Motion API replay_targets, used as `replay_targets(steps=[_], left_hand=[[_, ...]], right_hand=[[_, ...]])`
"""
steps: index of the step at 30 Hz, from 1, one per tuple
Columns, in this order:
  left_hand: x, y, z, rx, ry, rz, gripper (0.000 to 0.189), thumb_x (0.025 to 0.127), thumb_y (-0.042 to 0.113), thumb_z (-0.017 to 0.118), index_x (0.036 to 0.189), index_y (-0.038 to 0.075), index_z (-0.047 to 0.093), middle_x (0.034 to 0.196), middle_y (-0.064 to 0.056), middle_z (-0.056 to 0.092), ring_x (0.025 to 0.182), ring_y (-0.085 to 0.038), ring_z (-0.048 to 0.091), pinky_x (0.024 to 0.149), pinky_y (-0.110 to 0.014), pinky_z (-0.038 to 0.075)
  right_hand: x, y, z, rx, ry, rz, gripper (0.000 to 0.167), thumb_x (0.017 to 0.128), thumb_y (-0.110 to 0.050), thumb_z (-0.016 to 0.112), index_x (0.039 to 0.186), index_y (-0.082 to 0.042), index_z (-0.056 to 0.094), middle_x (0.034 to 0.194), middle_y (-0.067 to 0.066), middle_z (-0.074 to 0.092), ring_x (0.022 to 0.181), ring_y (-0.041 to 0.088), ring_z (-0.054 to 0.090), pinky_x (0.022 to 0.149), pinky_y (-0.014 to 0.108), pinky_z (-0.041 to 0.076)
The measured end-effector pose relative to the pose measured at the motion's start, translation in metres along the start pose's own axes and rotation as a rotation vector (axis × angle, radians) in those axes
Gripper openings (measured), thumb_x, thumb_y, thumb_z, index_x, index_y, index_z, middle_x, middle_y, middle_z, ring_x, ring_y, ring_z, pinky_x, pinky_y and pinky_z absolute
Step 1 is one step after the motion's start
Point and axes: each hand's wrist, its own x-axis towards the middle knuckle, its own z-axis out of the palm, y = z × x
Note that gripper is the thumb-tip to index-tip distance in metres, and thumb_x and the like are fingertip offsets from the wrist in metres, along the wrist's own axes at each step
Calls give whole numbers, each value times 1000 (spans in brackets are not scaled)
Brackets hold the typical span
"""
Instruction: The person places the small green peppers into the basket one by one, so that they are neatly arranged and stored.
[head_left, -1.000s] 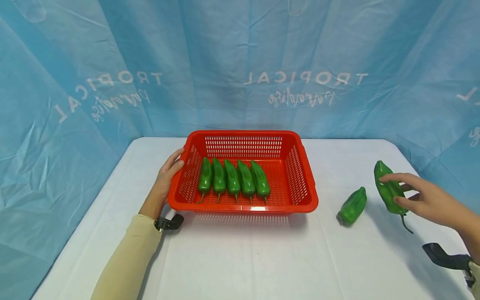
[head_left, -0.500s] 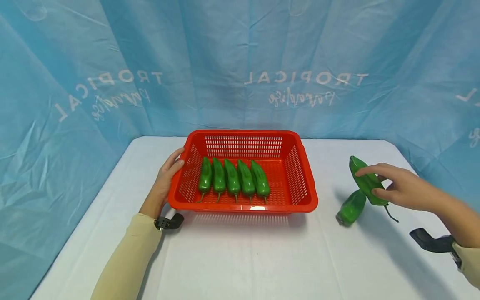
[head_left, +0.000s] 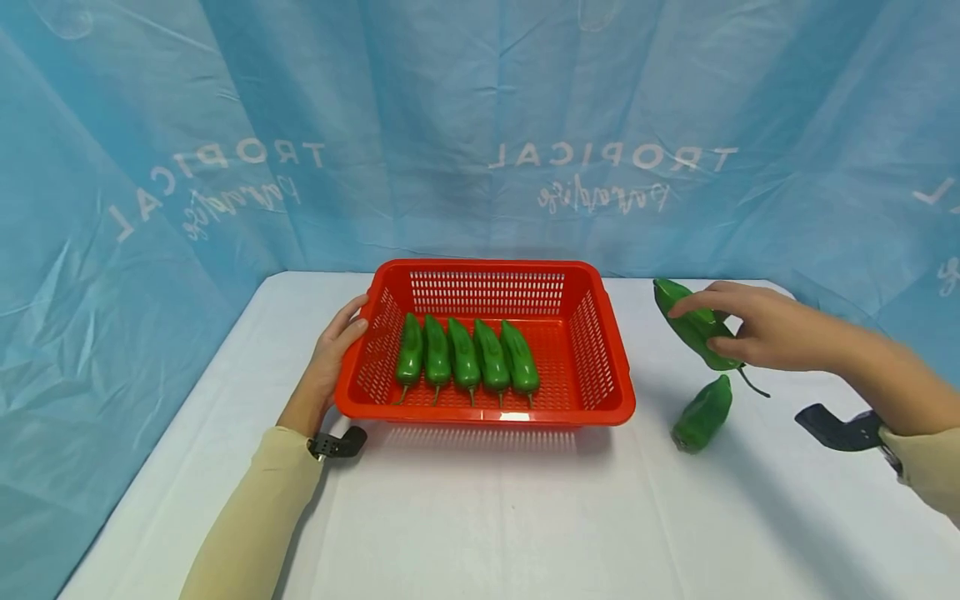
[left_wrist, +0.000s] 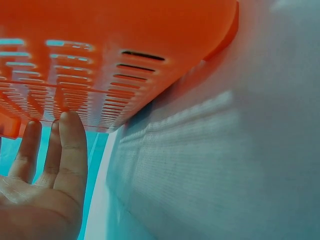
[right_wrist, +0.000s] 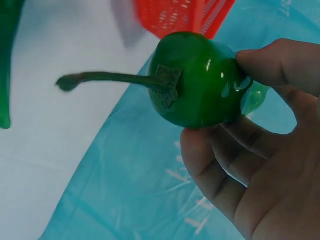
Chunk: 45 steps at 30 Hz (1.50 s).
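In the head view my right hand (head_left: pixel 772 329) pinches a green pepper (head_left: pixel 686 321) above the right side of the table, between thumb and fingers, stem hanging toward the lower right. The right wrist view shows the stem end of this pepper (right_wrist: pixel 195 95) and its long stalk. Another green pepper (head_left: pixel 702 415) lies on the table below the hand. My left hand (head_left: pixel 333 354) touches the left side of a red plastic basket (head_left: pixel 487 414). Seen from the left wrist, its extended fingers (left_wrist: pixel 73 145) meet the basket's slotted wall. Several green peppers (head_left: pixel 465 354) lie in a row inside.
The table (head_left: pixel 495 508) has a white cover. A blue curtain (head_left: pixel 450 100) with printed lettering hangs behind and at the sides. Inside the basket, bare red floor (head_left: pixel 557 362) shows to the right of the pepper row.
My right hand has carried its pepper left and toward the far edge of the table, past the pepper lying there. My left hand and the basket have stayed in place.
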Motion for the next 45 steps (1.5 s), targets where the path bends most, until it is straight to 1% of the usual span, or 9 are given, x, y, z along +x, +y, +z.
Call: replay_targets(steps=[6, 11, 18, 22, 29, 33, 39, 43, 45], left_hand=[[1, 0, 1, 2, 2, -1, 55, 101, 37, 51, 153, 35, 32, 150, -5, 41, 118, -11, 56, 88, -22, 58], [1, 0, 1, 8, 1, -12, 55, 101, 37, 51, 153, 36, 31, 151, -5, 39, 119, -12, 55, 88, -22, 58], [-1, 2, -1, 35, 12, -16, 56, 102, 38, 50, 154, 37, 30, 153, -7, 37, 119, -13, 54, 87, -22, 58], [-2, 3, 0, 44, 13, -21, 56, 102, 39, 49, 154, 38, 30, 154, -7, 37, 120, -13, 54, 87, -21, 58], [-2, 4, 2, 47, 10, -22, 54, 102, 38, 48, 154, 38, 30, 155, -7, 36, 120, -13, 54, 87, -21, 58], [-3, 5, 1, 49, 14, -14, 55, 102, 38, 48, 154, 37, 30, 154, -8, 36, 118, -11, 55, 87, -21, 58], [-4, 7, 1, 61, 7, -15, 54, 103, 38, 47, 154, 38, 30, 155, -8, 36, 118, -12, 55, 87, -21, 58], [-4, 9, 0, 69, 6, -42, 55, 102, 38, 49, 154, 39, 30, 157, -7, 33, 123, -16, 53, 88, -23, 58], [-3, 10, 1, 58, 2, -48, 56, 102, 37, 50, 154, 37, 30, 158, -6, 32, 125, -17, 52, 88, -23, 58]], right_hand=[[13, -12, -7, 107, -54, 26, 54, 83, 3, 71, 127, -26, 61, 120, 2, 61, 76, 0, 58, 60, 21, 52], [28, -20, -17, 164, -151, 97, 50, 88, 0, 67, 132, -24, 58, 125, 4, 59, 84, 8, 65, 66, 23, 55], [50, -32, -24, 210, -182, 113, 50, 90, 0, 65, 133, -25, 59, 131, 4, 59, 103, 17, 63, 73, 25, 56], [65, -36, -22, 233, -225, 112, 48, 92, -3, 63, 134, -26, 58, 133, 5, 59, 106, 20, 64, 77, 30, 58], [93, -44, -16, 269, -277, 113, 46, 93, -3, 57, 134, -25, 58, 145, 8, 52, 116, 33, 65, 90, 47, 58], [109, -49, -6, 264, -304, 97, 47, 92, -5, 56, 134, -25, 58, 147, 9, 51, 118, 35, 63, 92, 50, 56], [130, -53, 8, 286, -285, 66, 47, 91, -5, 57, 134, -25, 59, 147, 8, 51, 123, 33, 58, 97, 51, 52], [141, -54, 16, 309, -309, 37, 48, 91, -3, 57, 134, -23, 59, 143, 9, 52, 104, 26, 60, 82, 42, 53], [146, -54, 20, 311, -329, 42, 47, 91, -3, 58, 134, -22, 59, 133, 11, 55, 83, 22, 57, 70, 36, 48]])
